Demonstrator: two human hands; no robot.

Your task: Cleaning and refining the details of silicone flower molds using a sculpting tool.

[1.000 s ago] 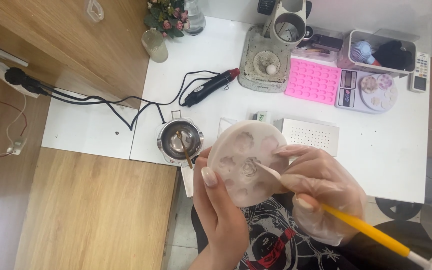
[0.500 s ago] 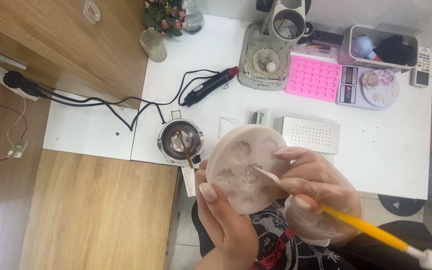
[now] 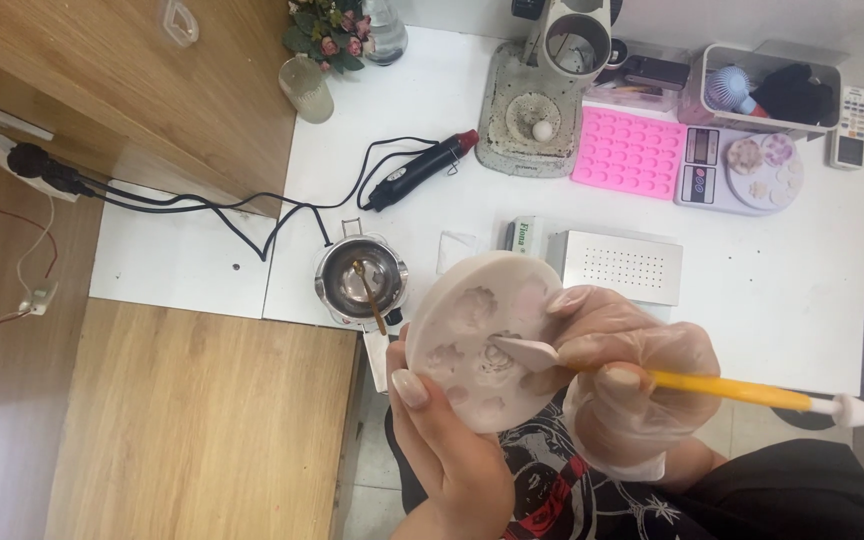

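Head view
Left hand (image 3: 447, 440): bare, closed around the lower left edge of a round pinkish silicone mould (image 3: 492, 340), the thumb laid over its face.
Mould: held tilted above the table's near edge, its flower-shaped cavities turned towards the camera.
Right hand (image 3: 622, 385): gloved in clear plastic, fingers pinched shut on a yellow-handled sculpting tool (image 3: 712, 388).
Tool: its pale spoon-shaped tip is rested on a flower cavity near the mould's centre; a white cone is seen at the far end.
Behind the mould: a small metal melting pot (image 3: 362, 280) with a spoon inside, and a white perforated box (image 3: 617, 265).
Further back: a black heat gun (image 3: 422, 170) with its cable, a pink mould tray (image 3: 627, 152), and a kitchen scale (image 3: 742, 172) carrying cast pieces.
Surface: white table (image 3: 802, 280).
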